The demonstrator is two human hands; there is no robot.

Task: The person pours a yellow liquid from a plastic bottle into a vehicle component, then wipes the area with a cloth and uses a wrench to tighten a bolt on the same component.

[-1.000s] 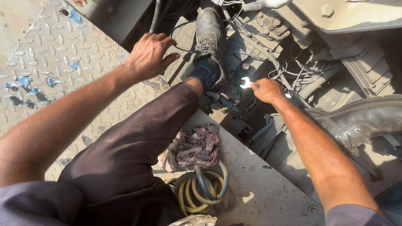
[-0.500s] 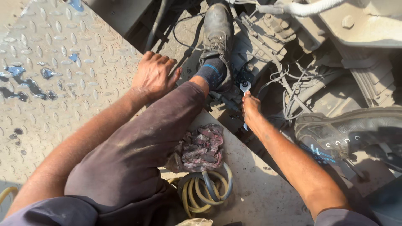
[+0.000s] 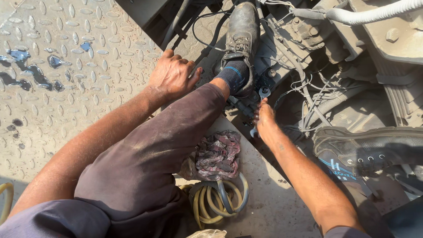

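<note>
the left hand (image 3: pixel 172 79) lies flat with fingers spread on the studded metal plate (image 3: pixel 66 88), at its edge, likely propping the body as the person leans over the machinery. just right of it the left leg stretches forward, its dusty shoe (image 3: pixel 241 31) planted among cables for footing. a crumpled rag (image 3: pixel 218 154) and a coil of hose (image 3: pixel 220 198) lie beside the thigh, within easy reach. the right hand (image 3: pixel 265 121) is closed around a wrench (image 3: pixel 263 93), whose head sits down among the engine parts beside the sock. compared with a second ago, the left hand has slid nearer the leg, and the right hand has dropped lower and closer to the shoe.
</note>
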